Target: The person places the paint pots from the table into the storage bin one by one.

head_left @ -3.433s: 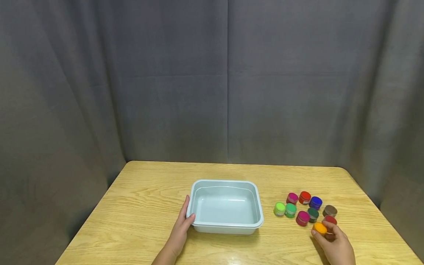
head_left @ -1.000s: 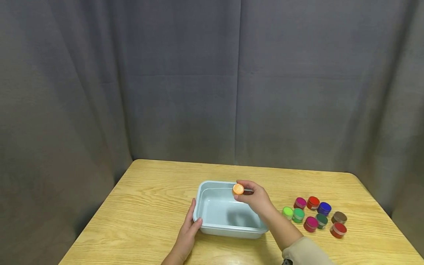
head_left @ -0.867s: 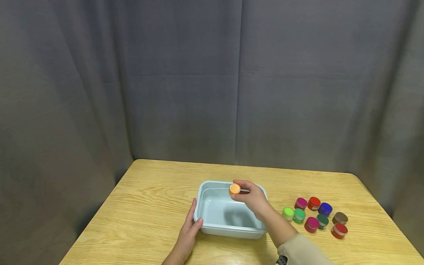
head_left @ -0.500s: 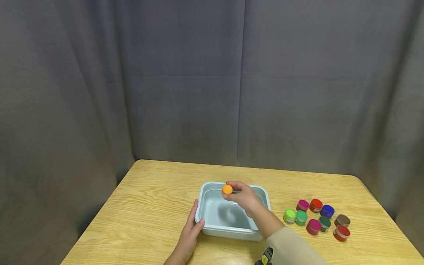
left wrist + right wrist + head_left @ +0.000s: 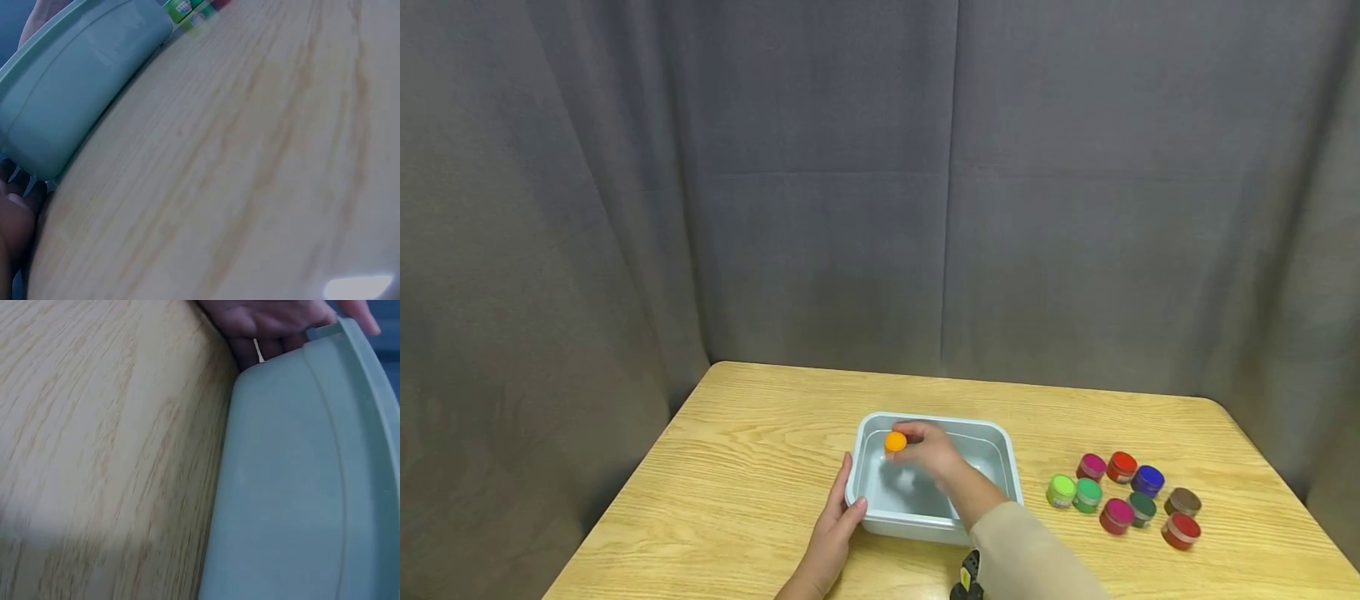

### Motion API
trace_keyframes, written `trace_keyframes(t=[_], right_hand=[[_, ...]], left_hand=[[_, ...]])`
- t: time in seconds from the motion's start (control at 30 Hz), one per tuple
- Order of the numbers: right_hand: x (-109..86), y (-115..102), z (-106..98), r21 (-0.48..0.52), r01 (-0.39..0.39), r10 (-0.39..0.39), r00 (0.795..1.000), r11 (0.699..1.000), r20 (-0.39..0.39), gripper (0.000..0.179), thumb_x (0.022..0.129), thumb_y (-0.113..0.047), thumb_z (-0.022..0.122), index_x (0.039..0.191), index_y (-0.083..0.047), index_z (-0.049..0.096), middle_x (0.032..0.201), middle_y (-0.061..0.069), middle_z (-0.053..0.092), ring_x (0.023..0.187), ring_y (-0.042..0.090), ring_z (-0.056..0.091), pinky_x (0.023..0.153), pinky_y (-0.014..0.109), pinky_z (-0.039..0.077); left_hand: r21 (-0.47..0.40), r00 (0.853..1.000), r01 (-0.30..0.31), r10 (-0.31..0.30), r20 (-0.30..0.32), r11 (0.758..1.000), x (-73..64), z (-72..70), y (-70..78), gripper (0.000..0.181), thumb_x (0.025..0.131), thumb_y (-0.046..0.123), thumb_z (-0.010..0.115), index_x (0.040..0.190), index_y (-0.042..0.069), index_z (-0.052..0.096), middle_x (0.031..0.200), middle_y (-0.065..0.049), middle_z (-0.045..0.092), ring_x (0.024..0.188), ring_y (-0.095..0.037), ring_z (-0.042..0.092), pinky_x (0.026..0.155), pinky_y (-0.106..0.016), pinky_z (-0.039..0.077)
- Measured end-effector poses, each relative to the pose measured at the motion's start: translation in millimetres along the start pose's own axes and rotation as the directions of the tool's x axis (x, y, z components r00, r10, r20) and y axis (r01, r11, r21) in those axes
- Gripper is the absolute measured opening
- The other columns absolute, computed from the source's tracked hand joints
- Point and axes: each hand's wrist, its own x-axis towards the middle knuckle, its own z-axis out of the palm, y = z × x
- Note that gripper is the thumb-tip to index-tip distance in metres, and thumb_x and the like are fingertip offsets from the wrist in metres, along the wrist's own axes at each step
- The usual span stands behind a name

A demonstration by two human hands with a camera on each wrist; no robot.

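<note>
A pale blue-green plastic basin (image 5: pixel 917 525) stands on the wooden table, its inside facing up. My left hand (image 5: pixel 831 529) grips its left side, thumb at the rim and fingers along the outer wall; the right wrist view shows this left hand (image 5: pixel 269 319) around a corner of the basin (image 5: pixel 281 475). Reaching over the basin, my right hand (image 5: pixel 928 450) pinches a small paint jar with an orange lid (image 5: pixel 895 442) between thumb and fingers, inside the basin's outline towards its left back. In the left wrist view the basin's wall (image 5: pixel 75 81) hides the jar.
To the basin's right stand several similar jars, among them a lime one (image 5: pixel 1062 491), a green one (image 5: pixel 1087 495), a blue one (image 5: pixel 1147 481), a brown one (image 5: pixel 1183 502) and a red one (image 5: pixel 1182 530). A grey curtain (image 5: pixel 820 208) hangs behind the table (image 5: pixel 737 467).
My right hand picked the orange-lidded jar from the group at right, carried it left over the basin, and has lately moved further left and lower. My left hand keeps its grip on the basin.
</note>
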Motion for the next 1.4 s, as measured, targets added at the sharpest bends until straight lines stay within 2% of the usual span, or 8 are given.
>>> trace_keyframes(t=[0.17,0.37,0.43,0.53,0.6,0.67,1.07,1.4], right_hand=[[2.2,0,8,-0.034,-0.033,0.033,0.999,0.999,0.006,0.049,0.072,0.005,0.080,0.119,0.002,0.067,0.107,0.015,0.068,0.092,0.020,0.061,0.087,0.032,0.053],[2.9,-2,13,-0.094,-0.130,0.131,0.991,0.987,0.003,0.047,0.073,0.004,0.079,0.118,-0.002,0.068,0.106,0.012,0.067,0.088,0.018,0.057,0.076,0.025,0.050],[3.5,-2,13,-0.102,-0.175,0.176,0.984,0.979,-0.001,0.047,0.073,0.003,0.080,0.117,-0.004,0.068,0.105,0.010,0.067,0.084,0.016,0.056,0.068,0.022,0.048],[4.3,-2,14,-0.107,-0.215,0.216,0.976,0.971,-0.004,0.047,0.073,0.003,0.080,0.117,-0.006,0.068,0.106,0.009,0.066,0.078,0.015,0.055,0.059,0.019,0.046],[5.1,-1,15,-0.118,-0.226,0.227,0.974,0.967,-0.004,0.047,0.072,0.002,0.081,0.117,-0.007,0.069,0.107,0.009,0.066,0.077,0.015,0.055,0.058,0.019,0.046],[5.8,0,15,-0.129,-0.232,0.233,0.972,0.964,-0.002,0.047,0.072,0.000,0.082,0.117,-0.007,0.069,0.109,0.010,0.066,0.078,0.016,0.055,0.058,0.019,0.047],[4.4,-4,15,-0.139,-0.228,0.234,0.972,0.964,0.026,0.048,0.075,-0.004,0.082,0.120,-0.007,0.067,0.111,0.010,0.066,0.079,0.016,0.057,0.063,0.021,0.051],[-6.8,-8,0,-0.123,-0.140,0.149,0.987,0.982,0.061,0.050,0.077,-0.003,0.077,0.125,-0.001,0.063,0.124,0.020,0.061,0.099,0.024,0.064,0.085,0.043,0.059]], left_hand=[[0.002,1.000,0.000,0.000,0.007,1.000,-0.5,0.4,0.0,0.066,0.104,0.027,0.043,0.159,0.016,0.008,0.166,-0.015,0.002,0.151,-0.042,0.009,0.122,-0.052,0.017],[-0.012,1.000,-0.004,0.005,0.031,1.000,-1.5,-0.2,0.3,0.067,0.104,0.026,0.043,0.159,0.016,0.007,0.166,-0.014,0.001,0.151,-0.040,0.008,0.105,-0.005,0.024],[-0.009,0.999,-0.011,0.012,0.038,1.000,-1.6,-0.1,0.5,0.066,0.104,0.025,0.042,0.159,0.015,0.007,0.166,-0.014,0.000,0.151,-0.040,0.008,0.110,-0.010,0.025],[0.004,0.999,-0.013,0.012,0.039,1.000,-1.7,0.5,1.2,0.065,0.104,0.024,0.041,0.159,0.016,0.007,0.166,-0.014,-0.001,0.151,-0.041,0.008,0.121,-0.035,0.023],[0.006,0.999,-0.015,0.015,0.038,1.000,-1.8,1.1,1.8,0.065,0.104,0.024,0.041,0.159,0.017,0.007,0.166,-0.015,-0.001,0.151,-0.042,0.008,0.121,-0.053,0.017],[0.004,0.999,-0.016,0.015,0.035,1.000,-1.7,1.4,2.0,0.065,0.104,0.023,0.041,0.159,0.017,0.007,0.166,-0.015,-0.001,0.151,-0.043,0.008,0.121,-0.059,0.014],[0.010,0.999,-0.028,0.028,0.024,1.000,-0.8,0.4,0.6,0.064,0.104,0.021,0.041,0.159,0.016,0.008,0.165,-0.017,0.001,0.150,-0.043,0.008,0.120,-0.058,0.014],[0.022,0.999,-0.026,0.026,0.022,0.999,-0.3,-0.6,-0.4,0.065,0.104,0.021,0.042,0.159,0.018,0.008,0.165,-0.016,0.002,0.150,-0.041,0.010,0.121,-0.050,0.019]])
